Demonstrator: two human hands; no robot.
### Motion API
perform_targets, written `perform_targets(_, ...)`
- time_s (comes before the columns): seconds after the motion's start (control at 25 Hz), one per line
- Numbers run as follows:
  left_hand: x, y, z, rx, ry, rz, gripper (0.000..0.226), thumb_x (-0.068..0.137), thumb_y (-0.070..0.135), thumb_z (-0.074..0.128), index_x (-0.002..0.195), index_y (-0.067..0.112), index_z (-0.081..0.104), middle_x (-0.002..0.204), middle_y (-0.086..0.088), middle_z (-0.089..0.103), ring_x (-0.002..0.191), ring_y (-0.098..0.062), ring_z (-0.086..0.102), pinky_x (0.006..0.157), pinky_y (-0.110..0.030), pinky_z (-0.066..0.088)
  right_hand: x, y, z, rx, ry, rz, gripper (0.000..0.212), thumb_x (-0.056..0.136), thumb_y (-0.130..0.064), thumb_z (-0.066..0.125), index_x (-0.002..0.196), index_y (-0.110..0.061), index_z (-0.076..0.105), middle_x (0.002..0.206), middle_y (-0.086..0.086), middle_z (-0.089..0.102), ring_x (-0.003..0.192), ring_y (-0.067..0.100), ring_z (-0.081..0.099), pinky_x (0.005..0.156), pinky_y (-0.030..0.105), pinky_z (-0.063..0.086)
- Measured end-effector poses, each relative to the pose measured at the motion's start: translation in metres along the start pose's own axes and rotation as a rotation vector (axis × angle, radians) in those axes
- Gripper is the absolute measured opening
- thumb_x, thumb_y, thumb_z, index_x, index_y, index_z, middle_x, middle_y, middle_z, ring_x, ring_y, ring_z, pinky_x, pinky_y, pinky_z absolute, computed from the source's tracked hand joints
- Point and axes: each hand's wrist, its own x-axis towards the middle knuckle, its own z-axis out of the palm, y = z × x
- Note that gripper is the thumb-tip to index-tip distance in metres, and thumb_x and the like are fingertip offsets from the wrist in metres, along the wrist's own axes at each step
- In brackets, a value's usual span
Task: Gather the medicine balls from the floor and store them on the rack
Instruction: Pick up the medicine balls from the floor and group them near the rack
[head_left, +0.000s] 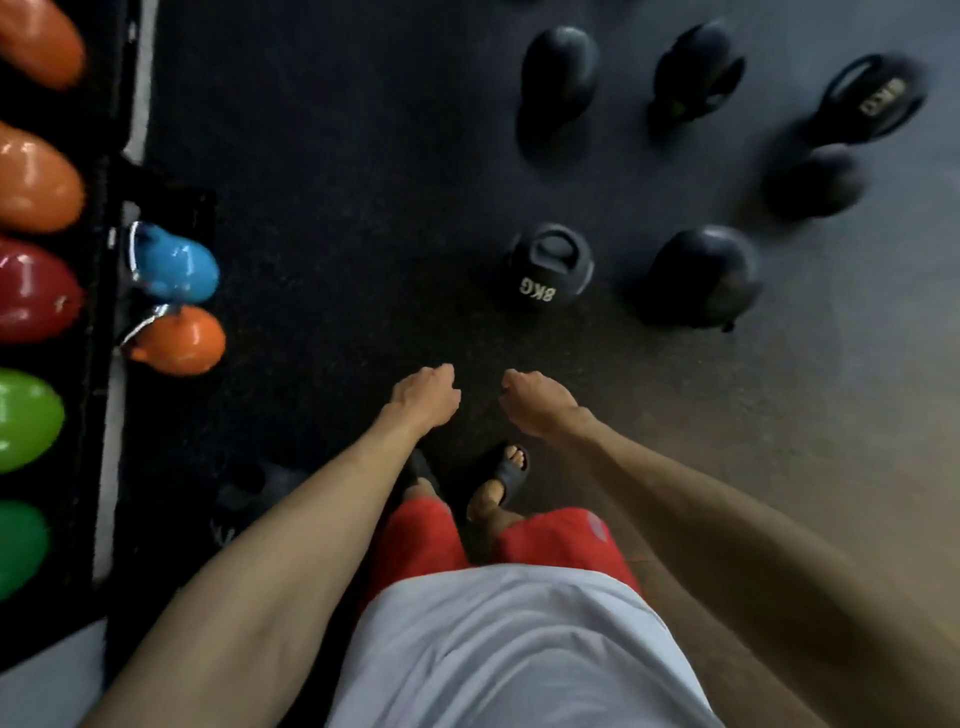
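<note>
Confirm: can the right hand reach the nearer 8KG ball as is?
Probably yes: the right hand holds nothing, and only bare floor lies between it and the nearer 8KG ball.

Both bare arms are stretched forward and down, almost straight at the elbows. The left hand (423, 397) and the right hand (537, 402) are held side by side, backs up, near each other but apart. The fingers of each are loosely curled under the palm, and both hands are empty. The wrists are bent slightly downward.
</note>
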Motion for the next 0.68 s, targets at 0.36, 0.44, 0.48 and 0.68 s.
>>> perform_targets(0.36, 0.068, 0.157, -0.027, 0.241, -0.038, 0.208, 0.037, 0.099, 0.035, 0.05, 0.129, 0.015, 0.057, 0.131, -0.014, 0.062, 0.12, -0.034, 0.06, 0.096, -0.041, 0.048, -0.014, 0.13, -0.065, 0.135, 0.129, 0.133, 0.023, 0.1, -0.027, 0.051, 0.116, -0.012, 0.057, 0.115, 0.014, 0.068, 0.107, 0.036, 0.067, 0.082, 0.04, 0.052)
perform_targets(0.44, 0.089, 0.179, -0.033, 0.261, -0.05, 0.222, 0.037, 0.099, 0.036, 0.05, 0.129, 0.015, 0.057, 0.13, -0.014, 0.062, 0.119, -0.034, 0.06, 0.096, -0.041, 0.049, -0.002, 0.149, -0.084, 0.121, 0.127, 0.143, 0.025, 0.101, -0.028, 0.051, 0.12, -0.012, 0.056, 0.117, 0.014, 0.068, 0.107, 0.035, 0.066, 0.083, 0.04, 0.052)
perform_targets(0.48, 0.1, 0.189, -0.037, 0.258, -0.054, 0.222, 0.037, 0.099, 0.036, 0.05, 0.129, 0.015, 0.056, 0.13, -0.013, 0.062, 0.119, -0.033, 0.06, 0.095, -0.041, 0.049, 0.007, 0.157, -0.094, 0.112, 0.122, 0.141, 0.026, 0.101, -0.028, 0.051, 0.121, -0.012, 0.056, 0.118, 0.014, 0.068, 0.108, 0.034, 0.066, 0.084, 0.041, 0.052)
perform_targets(0.68, 0.148, 0.22, -0.064, 0.217, -0.094, 0.165, 0.037, 0.1, 0.036, 0.049, 0.129, 0.015, 0.056, 0.129, -0.013, 0.062, 0.117, -0.032, 0.061, 0.094, -0.04, 0.05, 0.048, 0.179, -0.154, 0.052, 0.07, 0.106, 0.029, 0.101, -0.027, 0.049, 0.122, -0.009, 0.056, 0.119, 0.017, 0.067, 0.109, 0.038, 0.065, 0.083, 0.041, 0.051)
